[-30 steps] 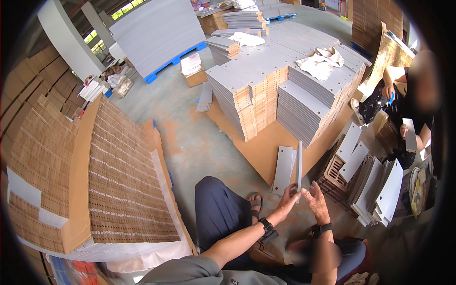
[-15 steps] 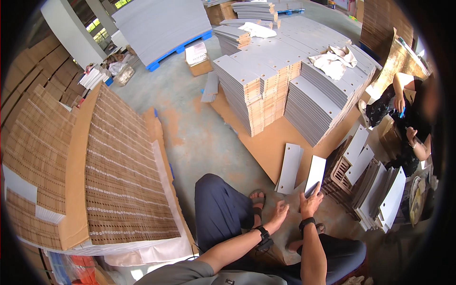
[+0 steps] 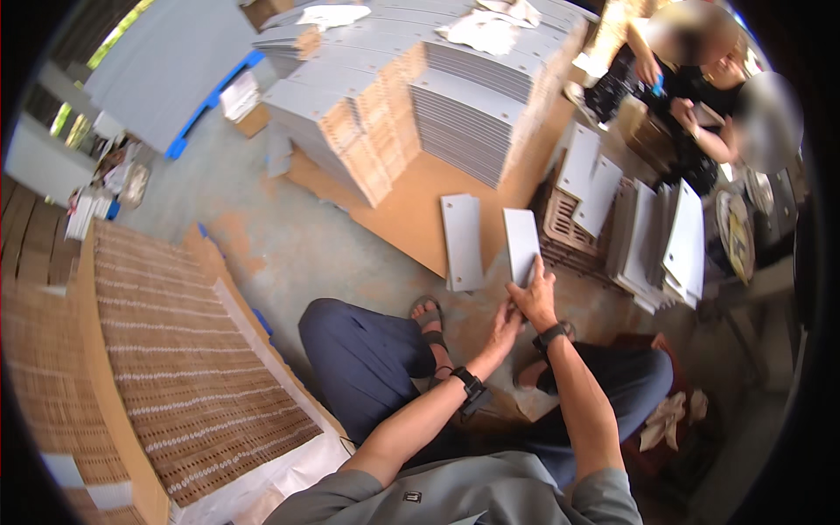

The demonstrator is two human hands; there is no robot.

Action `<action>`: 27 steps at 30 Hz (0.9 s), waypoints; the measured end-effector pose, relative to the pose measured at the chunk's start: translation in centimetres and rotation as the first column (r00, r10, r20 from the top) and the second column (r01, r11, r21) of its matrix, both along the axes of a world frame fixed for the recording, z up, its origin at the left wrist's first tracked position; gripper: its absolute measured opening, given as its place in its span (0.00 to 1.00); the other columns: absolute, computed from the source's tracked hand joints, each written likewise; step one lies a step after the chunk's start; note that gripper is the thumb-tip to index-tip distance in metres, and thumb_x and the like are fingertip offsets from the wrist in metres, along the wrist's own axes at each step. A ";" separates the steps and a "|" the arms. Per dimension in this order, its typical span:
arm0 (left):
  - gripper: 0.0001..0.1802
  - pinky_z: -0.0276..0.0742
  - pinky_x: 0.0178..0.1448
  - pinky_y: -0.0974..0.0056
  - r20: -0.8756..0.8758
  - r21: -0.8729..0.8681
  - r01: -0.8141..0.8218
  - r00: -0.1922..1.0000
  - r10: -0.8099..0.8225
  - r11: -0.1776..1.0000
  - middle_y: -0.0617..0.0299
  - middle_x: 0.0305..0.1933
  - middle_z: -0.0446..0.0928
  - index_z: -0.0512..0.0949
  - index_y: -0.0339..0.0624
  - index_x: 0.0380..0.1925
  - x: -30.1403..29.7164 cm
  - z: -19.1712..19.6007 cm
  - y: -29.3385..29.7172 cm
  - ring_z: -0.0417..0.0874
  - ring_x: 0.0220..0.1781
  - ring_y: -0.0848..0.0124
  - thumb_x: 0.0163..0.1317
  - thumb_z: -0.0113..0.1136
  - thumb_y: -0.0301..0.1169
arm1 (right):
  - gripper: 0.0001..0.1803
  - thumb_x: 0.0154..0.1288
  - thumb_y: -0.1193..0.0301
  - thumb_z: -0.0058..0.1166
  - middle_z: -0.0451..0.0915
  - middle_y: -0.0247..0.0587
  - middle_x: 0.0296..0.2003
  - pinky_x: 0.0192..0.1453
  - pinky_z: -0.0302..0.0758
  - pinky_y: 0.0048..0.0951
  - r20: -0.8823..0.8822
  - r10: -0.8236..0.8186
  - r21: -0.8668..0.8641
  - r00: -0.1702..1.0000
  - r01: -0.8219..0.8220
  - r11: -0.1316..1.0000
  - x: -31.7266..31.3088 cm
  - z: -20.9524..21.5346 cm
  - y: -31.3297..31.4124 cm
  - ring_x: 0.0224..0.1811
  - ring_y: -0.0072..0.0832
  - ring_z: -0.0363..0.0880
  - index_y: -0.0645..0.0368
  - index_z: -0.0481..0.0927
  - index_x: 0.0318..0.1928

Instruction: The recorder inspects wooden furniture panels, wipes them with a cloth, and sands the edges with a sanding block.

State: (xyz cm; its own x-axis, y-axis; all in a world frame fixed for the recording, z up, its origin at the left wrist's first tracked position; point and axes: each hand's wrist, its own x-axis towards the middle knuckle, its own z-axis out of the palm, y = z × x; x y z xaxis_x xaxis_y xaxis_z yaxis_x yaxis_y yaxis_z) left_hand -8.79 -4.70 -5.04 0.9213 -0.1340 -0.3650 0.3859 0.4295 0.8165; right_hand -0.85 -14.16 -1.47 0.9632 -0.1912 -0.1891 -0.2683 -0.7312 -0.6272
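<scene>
I sit with my knees apart in dark blue trousers. My right hand (image 3: 535, 296) grips the lower end of a flat grey cardboard sheet (image 3: 521, 243) and holds it upright in front of me. My left hand (image 3: 504, 325) is just below and to the left of it, fingers close to the sheet's bottom edge; whether it touches the sheet is unclear. Both wrists carry dark bands. A short stack of the same grey sheets (image 3: 461, 241) lies on the floor just left of the held one.
A big pile of grey sheets on brown board (image 3: 420, 105) fills the middle back. A tall stack of brown corrugated cardboard (image 3: 166, 359) stands on my left. Grey sheets lean in a crate (image 3: 647, 227) on the right. Two people (image 3: 700, 96) work at the far right.
The held sheet has turned from edge-on to face-on and now stands beside the floor stack. My left hand dropped below it. The view has shifted toward the right.
</scene>
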 end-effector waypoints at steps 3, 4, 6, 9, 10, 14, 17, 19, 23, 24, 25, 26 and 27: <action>0.24 0.80 0.54 0.64 0.141 0.131 -0.043 0.990 0.025 0.990 0.55 0.59 0.74 0.64 0.34 0.66 1.9 3.6 -0.6 0.78 0.56 0.70 0.78 0.51 0.36 | 0.56 0.53 0.58 0.68 0.65 0.71 0.59 0.64 0.74 0.52 -0.015 -0.042 0.036 0.999 0.043 0.998 0.3 4.6 0.7 0.61 0.64 0.70 0.57 0.50 0.77; 0.23 0.80 0.55 0.65 0.248 0.149 -0.047 0.969 0.008 0.988 0.55 0.58 0.75 0.64 0.35 0.66 2.2 4.5 -1.3 0.78 0.55 0.70 0.77 0.52 0.35 | 0.56 0.53 0.57 0.69 0.64 0.71 0.60 0.64 0.73 0.52 -0.004 -0.052 0.033 0.999 0.052 0.998 0.1 5.8 -0.2 0.62 0.63 0.69 0.57 0.50 0.77; 0.23 0.79 0.55 0.66 0.222 0.156 0.031 0.973 -0.065 0.987 0.56 0.57 0.76 0.66 0.34 0.65 3.0 5.2 -3.4 0.78 0.54 0.71 0.76 0.54 0.34 | 0.56 0.55 0.55 0.69 0.65 0.72 0.59 0.65 0.72 0.50 0.124 -0.104 -0.002 0.987 0.105 0.995 -0.8 7.3 -3.3 0.62 0.63 0.69 0.60 0.51 0.76; 0.23 0.79 0.53 0.65 0.209 0.217 0.170 0.954 -0.216 0.961 0.54 0.50 0.80 0.68 0.33 0.63 4.8 9.1 -6.7 0.80 0.52 0.71 0.76 0.54 0.36 | 0.50 0.62 0.54 0.67 0.64 0.68 0.62 0.68 0.69 0.48 0.448 -0.081 -0.113 0.890 0.146 0.983 -2.7 10.6 -7.9 0.66 0.58 0.65 0.64 0.55 0.75; 0.23 0.78 0.52 0.64 0.166 0.259 0.249 0.940 -0.297 0.933 0.52 0.48 0.81 0.69 0.32 0.62 5.4 11.1 -7.9 0.81 0.51 0.70 0.75 0.54 0.38 | 0.48 0.63 0.56 0.67 0.64 0.66 0.63 0.69 0.69 0.48 0.523 -0.065 -0.193 0.850 0.192 0.962 -3.8 12.2 -9.4 0.67 0.57 0.65 0.63 0.56 0.75; 0.21 0.76 0.57 0.53 0.299 0.360 0.195 0.902 -0.311 0.912 0.41 0.48 0.81 0.74 0.32 0.55 9.5 8.8 -13.9 0.82 0.53 0.53 0.72 0.52 0.38 | 0.39 0.69 0.65 0.61 0.65 0.56 0.64 0.68 0.70 0.44 0.596 -0.166 -0.021 0.785 0.223 0.975 -6.3 15.0 -12.5 0.66 0.47 0.69 0.58 0.59 0.74; 0.24 0.72 0.63 0.51 0.342 0.450 0.238 0.845 -0.412 0.861 0.41 0.52 0.79 0.73 0.32 0.58 12.2 8.1 -17.1 0.78 0.58 0.47 0.72 0.51 0.39 | 0.35 0.68 0.67 0.61 0.68 0.61 0.60 0.68 0.69 0.46 0.555 -0.227 0.088 0.800 0.216 0.973 -7.0 13.9 -13.5 0.64 0.52 0.69 0.63 0.63 0.71; 0.25 0.70 0.65 0.51 0.422 0.591 0.097 0.809 -0.409 0.801 0.42 0.56 0.77 0.73 0.32 0.60 13.1 6.6 -18.0 0.76 0.60 0.47 0.72 0.50 0.40 | 0.31 0.68 0.68 0.59 0.71 0.59 0.58 0.68 0.69 0.45 0.576 -0.220 0.134 0.787 0.174 0.976 -6.5 14.0 -12.7 0.63 0.52 0.70 0.64 0.66 0.68; 0.28 0.65 0.70 0.50 0.440 0.765 -0.086 0.794 -0.420 0.639 0.44 0.64 0.70 0.71 0.35 0.64 14.6 5.4 -16.5 0.70 0.66 0.48 0.69 0.55 0.40 | 0.26 0.68 0.71 0.58 0.74 0.55 0.54 0.64 0.71 0.42 0.569 -0.167 0.160 0.805 0.091 0.983 -5.6 14.6 -11.6 0.59 0.48 0.73 0.64 0.70 0.64; 0.30 0.65 0.70 0.49 0.475 0.776 -0.169 0.791 -0.385 0.608 0.44 0.64 0.70 0.69 0.36 0.65 13.9 5.5 -15.2 0.69 0.66 0.48 0.68 0.57 0.40 | 0.25 0.68 0.71 0.58 0.75 0.54 0.53 0.64 0.71 0.42 0.551 -0.174 0.188 0.816 0.082 0.979 -6.0 14.8 -11.8 0.57 0.47 0.74 0.64 0.71 0.63; 0.35 0.63 0.71 0.46 0.432 0.841 -0.217 0.821 -0.373 0.496 0.44 0.66 0.68 0.64 0.37 0.69 13.7 5.7 -14.1 0.66 0.69 0.47 0.65 0.61 0.40 | 0.24 0.67 0.71 0.59 0.77 0.53 0.50 0.62 0.72 0.42 0.558 -0.193 0.177 0.807 0.112 0.978 -6.1 14.8 -12.4 0.56 0.46 0.75 0.63 0.73 0.62; 0.42 0.61 0.71 0.43 0.401 0.882 -0.266 0.856 -0.326 0.388 0.42 0.69 0.63 0.58 0.37 0.72 13.3 5.3 -12.2 0.63 0.71 0.45 0.63 0.65 0.42 | 0.25 0.67 0.71 0.60 0.77 0.53 0.50 0.61 0.74 0.41 0.527 -0.203 0.195 0.825 0.115 0.974 -6.3 15.6 -12.7 0.55 0.46 0.76 0.62 0.73 0.62; 0.46 0.61 0.72 0.43 0.381 0.913 -0.322 0.892 -0.244 0.249 0.41 0.70 0.61 0.56 0.36 0.72 13.5 3.4 -9.2 0.63 0.72 0.45 0.61 0.67 0.45 | 0.25 0.67 0.71 0.60 0.77 0.52 0.50 0.60 0.74 0.41 0.519 -0.192 0.194 0.833 0.104 0.975 -6.1 16.0 -12.6 0.55 0.45 0.76 0.61 0.73 0.63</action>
State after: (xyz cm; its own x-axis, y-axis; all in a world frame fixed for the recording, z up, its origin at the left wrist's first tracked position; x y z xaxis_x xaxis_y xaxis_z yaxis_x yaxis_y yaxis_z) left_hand 4.66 -13.93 -1.60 0.9807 0.0841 0.1764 -0.0535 -0.7526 0.6562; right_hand -6.99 -26.72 14.55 0.8852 -0.3512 0.3050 0.0412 -0.5940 -0.8034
